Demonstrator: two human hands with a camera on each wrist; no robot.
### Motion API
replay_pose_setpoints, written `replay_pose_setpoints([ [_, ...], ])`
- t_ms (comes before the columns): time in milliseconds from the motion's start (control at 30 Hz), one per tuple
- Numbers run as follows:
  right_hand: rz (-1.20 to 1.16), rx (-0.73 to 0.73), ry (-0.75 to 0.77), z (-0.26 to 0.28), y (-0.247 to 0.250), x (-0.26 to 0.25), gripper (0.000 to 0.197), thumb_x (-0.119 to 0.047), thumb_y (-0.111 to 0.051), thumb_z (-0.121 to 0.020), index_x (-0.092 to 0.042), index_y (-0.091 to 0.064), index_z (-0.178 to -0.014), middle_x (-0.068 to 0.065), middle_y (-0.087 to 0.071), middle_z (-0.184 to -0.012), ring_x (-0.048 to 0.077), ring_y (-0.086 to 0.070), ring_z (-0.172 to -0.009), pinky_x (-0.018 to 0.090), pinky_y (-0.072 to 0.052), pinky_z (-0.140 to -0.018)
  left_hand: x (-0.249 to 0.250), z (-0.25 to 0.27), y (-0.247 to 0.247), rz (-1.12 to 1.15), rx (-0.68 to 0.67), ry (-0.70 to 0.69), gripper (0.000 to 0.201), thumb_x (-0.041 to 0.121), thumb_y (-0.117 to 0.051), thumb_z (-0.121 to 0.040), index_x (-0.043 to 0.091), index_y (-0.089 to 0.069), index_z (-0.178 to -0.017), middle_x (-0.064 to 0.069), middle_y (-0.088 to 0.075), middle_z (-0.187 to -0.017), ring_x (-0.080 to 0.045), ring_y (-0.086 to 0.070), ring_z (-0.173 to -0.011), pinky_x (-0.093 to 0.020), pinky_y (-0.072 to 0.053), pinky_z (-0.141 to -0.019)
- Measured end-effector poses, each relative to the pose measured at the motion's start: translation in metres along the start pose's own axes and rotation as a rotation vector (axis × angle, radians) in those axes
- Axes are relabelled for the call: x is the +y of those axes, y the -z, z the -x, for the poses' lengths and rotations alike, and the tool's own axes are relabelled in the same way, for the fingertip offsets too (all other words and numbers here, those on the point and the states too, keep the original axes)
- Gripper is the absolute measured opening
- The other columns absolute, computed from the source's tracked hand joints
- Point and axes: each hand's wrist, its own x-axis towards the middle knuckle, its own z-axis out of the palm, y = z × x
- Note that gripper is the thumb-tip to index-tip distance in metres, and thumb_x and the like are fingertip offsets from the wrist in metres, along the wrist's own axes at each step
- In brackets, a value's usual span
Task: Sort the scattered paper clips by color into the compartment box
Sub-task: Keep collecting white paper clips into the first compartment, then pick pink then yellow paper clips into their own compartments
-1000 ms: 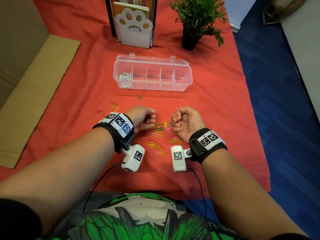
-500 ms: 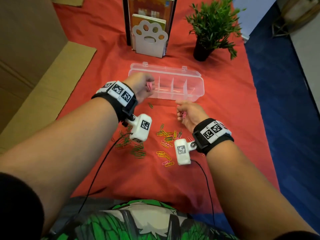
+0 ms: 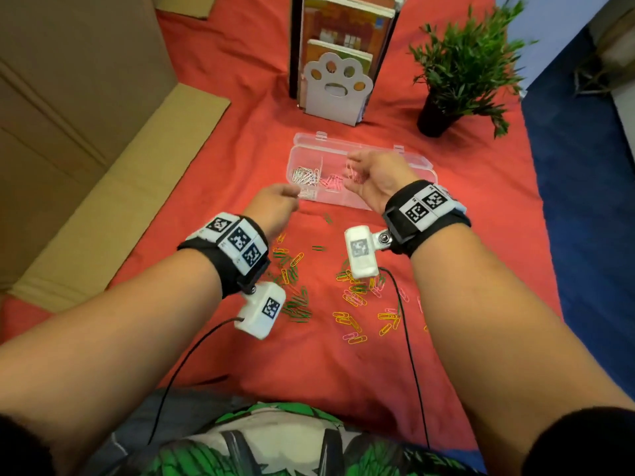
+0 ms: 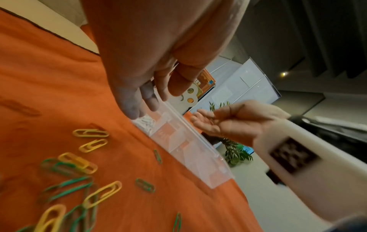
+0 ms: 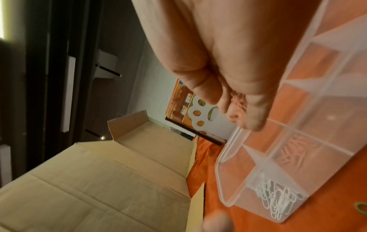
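The clear compartment box (image 3: 417, 168) lies on the red cloth. White clips (image 3: 304, 175) fill its leftmost cell and pink clips (image 3: 331, 182) lie in the second one. My right hand (image 3: 360, 171) hovers over the box's middle, its curled fingers (image 5: 256, 113) holding a few pink clips (image 5: 238, 98). My left hand (image 3: 285, 197) is just in front of the box's left end, and its fingers (image 4: 147, 100) hang relaxed and empty. Loose green clips (image 3: 299, 307), yellow clips (image 3: 354, 298) and pink clips (image 3: 350, 336) are scattered on the cloth between my wrists.
A white paw-shaped bookend (image 3: 335, 87) with books stands behind the box, with a potted plant (image 3: 457, 63) to its right. Flattened cardboard (image 3: 103, 201) borders the cloth on the left. The table's right edge drops to blue floor (image 3: 584, 235).
My left hand let its pink clips go into the second cell and drew back to the box's front left. My right hand rose from the cloth to over the box, carrying pink clips.
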Motion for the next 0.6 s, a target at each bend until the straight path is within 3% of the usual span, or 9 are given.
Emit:
replay_pose_setpoints([
  [67,0.081,0.004,0.002,-0.003,-0.01,-0.007,0.042,0.012,-0.038,-0.086,0.008,-0.046,-0.127,0.026,-0.047,-0.132,0.035,-0.048,-0.121,0.05,-0.039,-0.102,-0.013,0.013,0.005,-0.024,0.005,0.012,0.035,0.002,-0.049,-0.088,0.006,-0.056,-0.122,-0.007,-0.059,-0.104,-0.012,-0.052,-0.084,-0.014,-0.042,-0.062],
  [133,0.162,0.008,0.018,-0.006,-0.015,-0.011,0.048,0.005,-0.042,-0.086,0.005,-0.042,-0.133,0.026,-0.039,-0.143,0.04,-0.04,-0.132,0.049,-0.042,-0.099,-0.024,0.023,0.008,-0.025,0.008,0.006,0.033,0.001,-0.047,-0.089,0.005,-0.057,-0.121,-0.008,-0.063,-0.102,-0.003,-0.056,-0.081,-0.01,-0.039,-0.057],
  [167,0.182,0.022,0.024,-0.005,-0.016,-0.013,0.048,0.003,-0.043,-0.086,0.003,-0.043,-0.134,0.025,-0.043,-0.14,0.039,-0.044,-0.129,0.048,-0.043,-0.099,-0.029,0.027,0.008,-0.029,0.001,0.002,0.032,0.0,-0.047,-0.09,0.005,-0.056,-0.12,-0.008,-0.064,-0.105,0.0,-0.056,-0.08,-0.008,-0.038,-0.057],
  [233,0.186,0.051,0.063,0.001,-0.013,-0.013,0.044,0.003,-0.042,-0.088,0.001,-0.046,-0.132,0.015,-0.054,-0.116,0.028,-0.056,-0.103,0.048,-0.043,-0.102,-0.038,0.031,0.009,-0.056,-0.01,0.003,0.033,0.0,-0.047,-0.091,0.003,-0.055,-0.123,-0.009,-0.062,-0.113,-0.005,-0.054,-0.087,-0.007,-0.037,-0.058],
  [300,0.228,0.065,0.125,0.012,-0.006,-0.007,0.04,0.005,-0.039,-0.089,-0.004,-0.052,-0.126,0.002,-0.054,-0.097,0.016,-0.053,-0.085,0.041,-0.049,-0.093,-0.044,0.034,0.008,-0.107,-0.019,-0.011,0.034,0.001,-0.048,-0.09,0.003,-0.056,-0.123,-0.009,-0.061,-0.107,-0.01,-0.052,-0.076,-0.01,-0.039,-0.054],
  [400,0.451,0.079,0.183,0.035,0.014,0.015,0.034,0.005,-0.043,-0.087,-0.014,-0.058,-0.112,-0.002,-0.06,-0.092,0.015,-0.055,-0.085,0.028,-0.047,-0.074,-0.05,0.04,0.002,-0.193,-0.057,-0.063,0.03,0.001,-0.051,-0.087,0.006,-0.061,-0.114,-0.009,-0.064,-0.097,-0.013,-0.051,-0.075,-0.018,-0.042,-0.064],
  [500,0.728,0.05,0.136,0.054,0.043,0.049,0.024,0.0,-0.051,-0.087,-0.02,-0.063,-0.091,0.001,-0.06,-0.09,0.008,-0.052,-0.071,0.017,-0.04,-0.064,-0.055,0.05,-0.009,-0.281,-0.114,-0.085,0.026,0.001,-0.054,-0.085,0.006,-0.066,-0.108,0.002,-0.061,-0.08,-0.01,-0.052,-0.069,-0.013,-0.042,-0.064],
  [533,0.794,0.048,0.094,0.062,0.052,0.061,0.024,0.0,-0.051,-0.088,-0.021,-0.062,-0.087,0.002,-0.059,-0.091,0.006,-0.05,-0.069,0.016,-0.039,-0.063,-0.056,0.054,-0.012,-0.321,-0.13,-0.081,0.026,0.002,-0.055,-0.084,0.007,-0.068,-0.106,0.0,-0.064,-0.084,-0.011,-0.054,-0.072,-0.017,-0.044,-0.07],
  [600,0.938,0.077,0.013,0.078,0.072,0.084,0.022,-0.001,-0.049,-0.088,-0.015,-0.067,-0.09,0.003,-0.058,-0.094,0.012,-0.053,-0.078,0.022,-0.043,-0.072,-0.059,0.06,-0.02,-0.416,-0.165,-0.083,0.026,0.004,-0.057,-0.084,0.01,-0.07,-0.106,-0.003,-0.068,-0.096,-0.014,-0.058,-0.083,-0.02,-0.043,-0.077],
])
